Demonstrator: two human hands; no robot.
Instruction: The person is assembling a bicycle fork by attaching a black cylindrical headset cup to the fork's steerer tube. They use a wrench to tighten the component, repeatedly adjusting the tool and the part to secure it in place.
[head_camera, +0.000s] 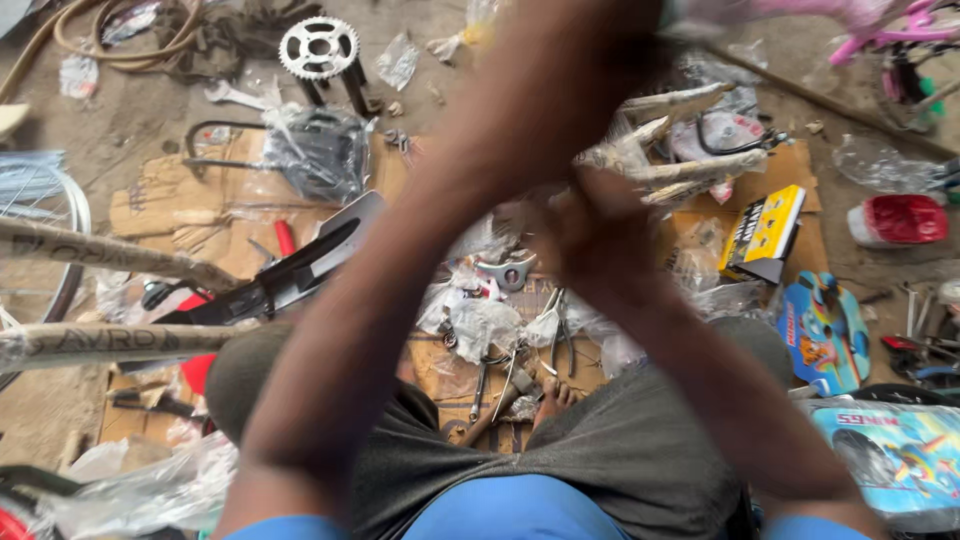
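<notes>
1. Both forearms cross close under the camera, blurred by motion, over grey shorts and a blue shirt hem.
2. Left hand (560, 60) sits high in the frame and is smeared; whether it is wide, narrow or closed cannot be told.
3. Right hand (590, 235) is closed around the stem of a wrapped metal part (670, 150), a pronged piece covered in pale paper or plastic, held in the air above the cardboard (170, 200) to the right of centre.
4. Below the hands, on the ground between the knees, lie pliers (560, 335), a spanner (480, 385), a small brake caliper (507, 270) and crumpled clear plastic bags (480, 320).
5. A toothed chainwheel (318, 47) stands at the top left, well apart from the hands.
6. A yellow and black box (765, 232) lies just right of the held part; a red reflector (905, 218) lies further right.
7. Paper-wrapped frame tubes (100, 255) enter from the left, beside a spoked wheel (40, 215).
</notes>
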